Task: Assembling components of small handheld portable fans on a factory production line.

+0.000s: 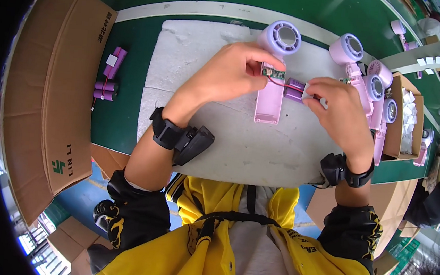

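Observation:
A pink handheld fan [268, 104] with a round lilac head lies with its handle shell open on the white foam pad [204, 136]. My left hand [231, 72] pinches the handle near the fan head, at a small green circuit board [273, 73]. Red and dark wires run from the board to a purple battery pack [294, 89]. That pack is in the fingers of my right hand [331, 102], to the right of the handle. A white square pad [306, 91] shows on the pack, partly covered by my fingertips.
More pink fans [363, 87] lie at the right, beside a cardboard box [398, 120] of white pieces. Purple battery packs [113, 66] sit on the green table at the left, by a large cardboard carton [59, 83]. Another person [434, 201] is at far right.

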A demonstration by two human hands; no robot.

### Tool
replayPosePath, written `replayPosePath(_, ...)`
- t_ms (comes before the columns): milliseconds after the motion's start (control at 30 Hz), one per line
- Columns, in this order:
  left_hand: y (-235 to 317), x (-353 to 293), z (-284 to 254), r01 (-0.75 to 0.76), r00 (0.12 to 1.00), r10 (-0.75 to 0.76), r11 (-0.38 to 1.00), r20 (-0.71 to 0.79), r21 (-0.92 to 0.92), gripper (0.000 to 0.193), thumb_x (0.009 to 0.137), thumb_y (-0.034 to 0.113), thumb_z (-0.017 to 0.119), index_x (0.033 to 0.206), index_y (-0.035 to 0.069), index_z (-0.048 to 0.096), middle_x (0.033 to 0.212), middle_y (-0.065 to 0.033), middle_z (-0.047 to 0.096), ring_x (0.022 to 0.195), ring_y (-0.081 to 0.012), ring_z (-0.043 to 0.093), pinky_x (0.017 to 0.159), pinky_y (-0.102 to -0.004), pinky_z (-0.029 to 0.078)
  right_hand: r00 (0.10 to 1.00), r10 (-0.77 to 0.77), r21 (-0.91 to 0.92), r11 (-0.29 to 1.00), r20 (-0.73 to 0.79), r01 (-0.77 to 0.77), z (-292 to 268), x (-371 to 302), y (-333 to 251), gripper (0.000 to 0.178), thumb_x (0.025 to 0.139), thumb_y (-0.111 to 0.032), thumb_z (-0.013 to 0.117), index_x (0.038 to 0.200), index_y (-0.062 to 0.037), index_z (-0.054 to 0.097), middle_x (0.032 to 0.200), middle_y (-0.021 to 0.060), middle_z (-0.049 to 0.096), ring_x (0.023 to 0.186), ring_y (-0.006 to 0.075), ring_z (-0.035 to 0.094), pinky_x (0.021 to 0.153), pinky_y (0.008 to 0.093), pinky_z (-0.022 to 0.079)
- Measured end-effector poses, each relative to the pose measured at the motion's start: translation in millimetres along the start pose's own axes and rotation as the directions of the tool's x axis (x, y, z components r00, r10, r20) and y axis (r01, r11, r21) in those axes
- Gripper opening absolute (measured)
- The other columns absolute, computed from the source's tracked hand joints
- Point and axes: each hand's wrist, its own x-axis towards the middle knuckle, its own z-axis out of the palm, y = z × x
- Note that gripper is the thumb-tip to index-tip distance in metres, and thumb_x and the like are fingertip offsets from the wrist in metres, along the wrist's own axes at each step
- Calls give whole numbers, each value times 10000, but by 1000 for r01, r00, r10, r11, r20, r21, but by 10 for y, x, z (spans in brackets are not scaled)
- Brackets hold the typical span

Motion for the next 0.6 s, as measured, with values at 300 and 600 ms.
replayPosePath(300, 78, 10, 89, 194, 981, -195, 981, 4, 24, 349, 749, -83, 627, 1051, 67, 714, 1018, -33, 673, 813, -112, 603, 730, -248, 495, 996, -84, -235, 969, -28, 75, 65, -30, -109, 81, 766, -19, 704, 829, 30, 692, 957, 195, 701, 828, 352, 663, 758, 404, 534)
replayPosePath(600, -6, 26, 143, 148, 989, -148, 988, -9, 50, 348, 727, -31, 668, 1045, 92, 738, 953, -23, 676, 745, -119, 574, 694, -250, 482, 996, -87, -362, 929, -1, 80, 156, -14, -84, 49, 761, -40, 665, 764, 8, 674, 801, 175, 677, 718, 363, 645, 690, 436, 528)
